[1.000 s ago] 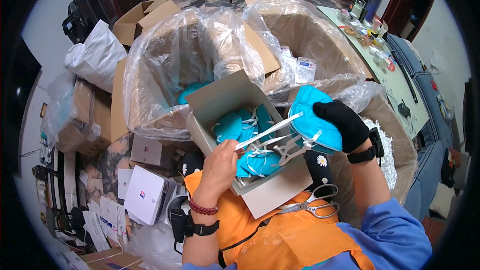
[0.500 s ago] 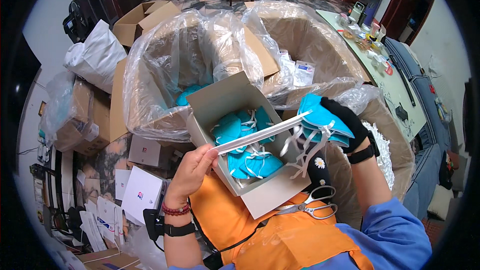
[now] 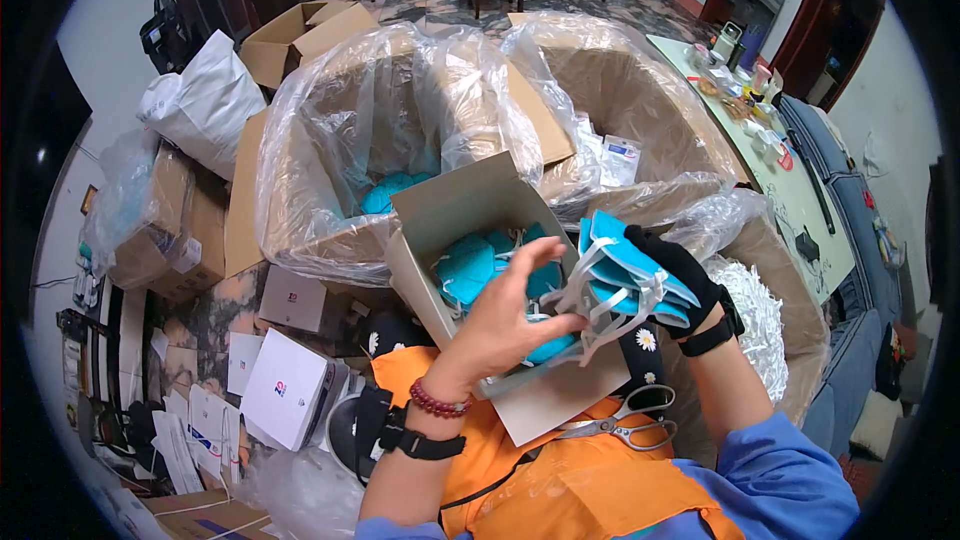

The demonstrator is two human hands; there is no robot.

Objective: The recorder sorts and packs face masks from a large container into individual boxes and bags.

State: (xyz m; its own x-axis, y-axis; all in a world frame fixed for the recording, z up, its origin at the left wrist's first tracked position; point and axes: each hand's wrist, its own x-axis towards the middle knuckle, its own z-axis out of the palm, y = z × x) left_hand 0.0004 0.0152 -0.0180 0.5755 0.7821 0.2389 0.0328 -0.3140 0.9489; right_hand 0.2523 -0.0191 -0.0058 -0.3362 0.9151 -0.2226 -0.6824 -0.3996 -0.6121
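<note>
My right hand (image 3: 690,275), in a black glove, grips a small stack of teal face masks (image 3: 630,275) with white straps dangling from it. Close to those straps is my left hand (image 3: 505,310), bare, its thumb and index finger spread apart; its thumb tip is at the loose straps, and I see nothing held in it. Below the left hand, a grey cardboard box (image 3: 450,180) stands with its flaps up, holding more teal masks (image 3: 465,270) with white straps. The left hand hides part of them. Scissors (image 3: 625,422) with grey handles lie on my orange apron (image 3: 560,490).
Beyond the box stand two large cartons lined with clear plastic (image 3: 330,130), one with teal masks inside. White strips (image 3: 750,325) fill another lined carton at right. White boxes (image 3: 285,390) lie on the left floor. A cluttered table (image 3: 780,190) runs along the right.
The strap stretched between my hands is released. My left hand has moved right and opened beside the masks; my right hand still holds the stack, slightly lower.
</note>
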